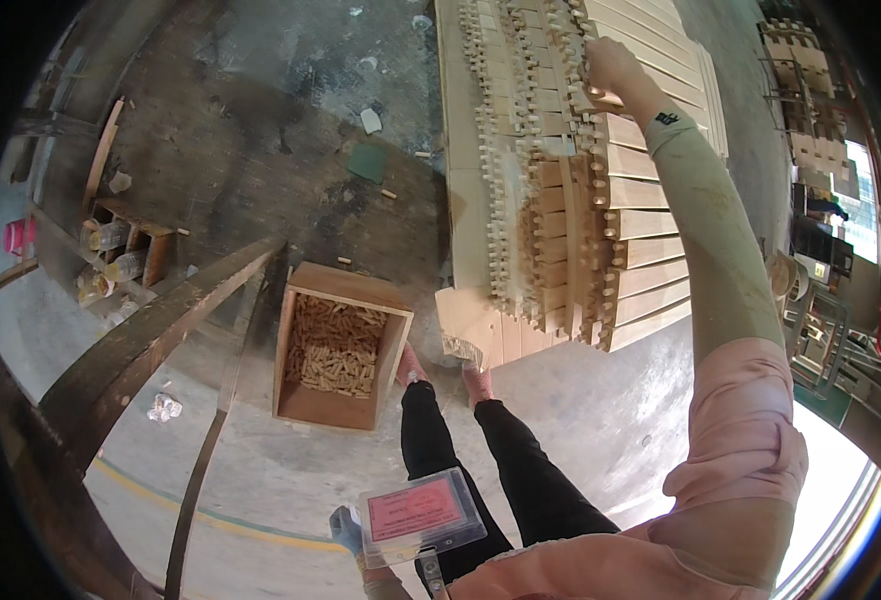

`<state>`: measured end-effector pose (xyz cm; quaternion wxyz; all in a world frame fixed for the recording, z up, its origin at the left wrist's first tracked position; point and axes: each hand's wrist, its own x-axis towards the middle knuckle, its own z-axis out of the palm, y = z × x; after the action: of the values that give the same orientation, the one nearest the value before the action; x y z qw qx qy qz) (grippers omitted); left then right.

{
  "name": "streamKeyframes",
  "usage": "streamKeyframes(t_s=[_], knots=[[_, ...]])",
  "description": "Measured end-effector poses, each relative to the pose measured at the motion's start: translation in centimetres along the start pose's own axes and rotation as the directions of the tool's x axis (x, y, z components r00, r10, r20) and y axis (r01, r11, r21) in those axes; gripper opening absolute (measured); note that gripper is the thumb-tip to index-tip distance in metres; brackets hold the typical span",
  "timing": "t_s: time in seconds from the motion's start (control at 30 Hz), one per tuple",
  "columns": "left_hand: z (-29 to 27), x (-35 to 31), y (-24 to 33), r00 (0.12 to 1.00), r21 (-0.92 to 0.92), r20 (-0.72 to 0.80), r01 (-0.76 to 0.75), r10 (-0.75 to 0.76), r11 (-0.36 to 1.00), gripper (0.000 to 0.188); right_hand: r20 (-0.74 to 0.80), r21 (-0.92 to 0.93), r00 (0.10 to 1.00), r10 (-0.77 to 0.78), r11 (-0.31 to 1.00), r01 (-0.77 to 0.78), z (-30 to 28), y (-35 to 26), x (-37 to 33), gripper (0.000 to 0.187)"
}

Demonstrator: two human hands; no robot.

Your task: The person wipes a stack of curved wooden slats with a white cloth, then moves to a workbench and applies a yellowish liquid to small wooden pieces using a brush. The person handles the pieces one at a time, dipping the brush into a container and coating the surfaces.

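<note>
My right hand (616, 70) reaches far forward with its fingers curled closed at the end of a row of wooden slats (651, 220). Short wooden dowels (601, 170) stick out of the slat ends. Whatever the fingers hold is hidden under the hand. My left hand (346, 528), in a blue-grey glove, hangs low beside my leg. It is partly behind a clear badge holder (421, 515) with a pink card, and its fingers do not show clearly. More doweled pieces (501, 200) lie in rows left of the slats.
An open wooden box (341, 275) of loose dowels (336, 345) stands on the floor left of my feet. Cardboard (506, 330) lies under the slats' near end. A dark wooden frame (151, 340) rises at the left. Scraps and a green sheet (367, 162) lie on the floor.
</note>
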<state>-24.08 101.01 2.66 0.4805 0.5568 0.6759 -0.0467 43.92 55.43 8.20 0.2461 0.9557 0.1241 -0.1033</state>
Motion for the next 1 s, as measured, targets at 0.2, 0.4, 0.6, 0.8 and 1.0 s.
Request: streamKeyframes(t_s=[0.2,0.4,0.6,0.8,1.0], knots=[[-1.1,-0.2,3.0,0.996,-0.02,0.02,-0.084,0.085,0.996,0.013,-0.265,0.595,0.779,0.568,0.732,-0.332,-2.1,2.1,-3.5,0.027],[-1.8,-2.3,6.9,0.988,-0.029,-0.027,-0.15,0.149,0.988,0.012,-0.136,0.838,0.75,0.648,0.479,-0.262,-1.9,4.2,-16.3,0.031],[-0.7,-3.6,11.0,0.971,0.008,0.073,-0.23,0.229,0.973,0.013,0.118,0.763,0.741,0.662,0.417,-0.494,1.3,3.2,-32.9,0.028],[3.6,-7.1,16.7,0.913,-0.113,0.269,-0.285,0.305,0.952,0.013,0.244,0.689,0.747,0.619,0.431,-0.582,1.0,-0.3,-43.0,0.025],[11.0,-12.0,26.0,0.871,-0.116,0.412,-0.239,0.266,0.964,0.016,0.396,0.721,0.755,0.524,0.333,-0.608,-0.5,-2.9,-42.9,0.023]])
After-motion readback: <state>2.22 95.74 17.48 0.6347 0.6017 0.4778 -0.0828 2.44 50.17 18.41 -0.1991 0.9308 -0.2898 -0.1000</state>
